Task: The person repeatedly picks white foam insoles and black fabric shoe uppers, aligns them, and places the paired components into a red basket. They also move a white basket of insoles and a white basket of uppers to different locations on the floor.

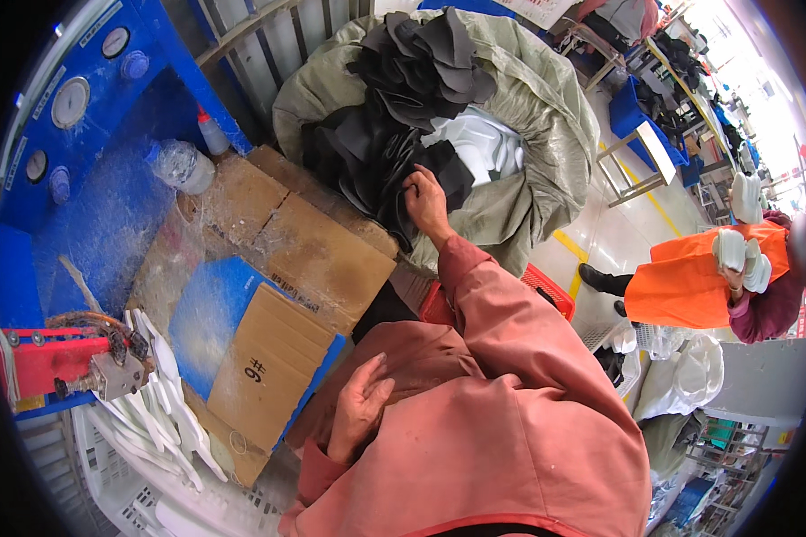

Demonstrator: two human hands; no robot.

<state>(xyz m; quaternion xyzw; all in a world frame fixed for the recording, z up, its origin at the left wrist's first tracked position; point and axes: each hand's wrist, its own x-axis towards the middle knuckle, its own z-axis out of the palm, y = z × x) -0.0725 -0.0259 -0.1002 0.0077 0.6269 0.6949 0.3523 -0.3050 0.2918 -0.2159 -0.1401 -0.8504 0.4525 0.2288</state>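
While the right hand (427,200) touches the black sheets (403,112), whether pinching one I cannot tell, their pile stretches from its ten to twelve o'clock across the grey-green sack (560,121); the empty left hand (358,410) lies farther, toward six.

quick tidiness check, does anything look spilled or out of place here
Yes: whitish residue clouds the blue surface and patches of the cardboard, so they look dirty, though I can't tell what it is. The black pieces in the sack, by the right hand, splay in different directions, not neatly stacked.
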